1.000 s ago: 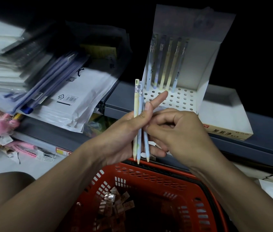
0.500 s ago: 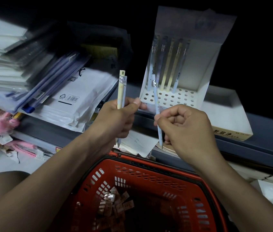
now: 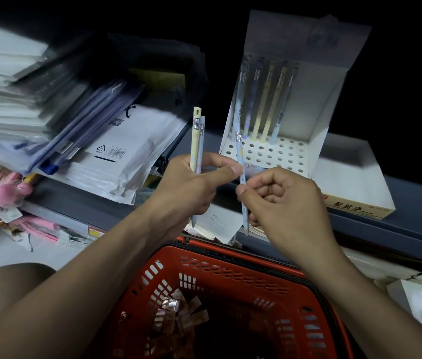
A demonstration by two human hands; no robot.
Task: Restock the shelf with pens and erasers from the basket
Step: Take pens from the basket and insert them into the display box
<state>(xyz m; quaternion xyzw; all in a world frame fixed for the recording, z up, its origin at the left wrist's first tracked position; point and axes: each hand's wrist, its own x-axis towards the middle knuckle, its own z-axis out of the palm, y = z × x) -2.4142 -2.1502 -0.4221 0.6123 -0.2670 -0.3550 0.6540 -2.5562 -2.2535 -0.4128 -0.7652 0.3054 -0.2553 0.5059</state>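
The left hand (image 3: 191,187) grips two pens (image 3: 196,143) upright, clip ends up and tips down, above the red basket (image 3: 230,268). The right hand (image 3: 285,203) pinches a single pen (image 3: 241,174), near vertical, clip end leaning slightly left. Just behind it, the display box (image 3: 316,120) on the shelf (image 3: 411,203) holds what look like five more pens, leaning back. Wrapped erasers (image 3: 176,314) lie in the basket.
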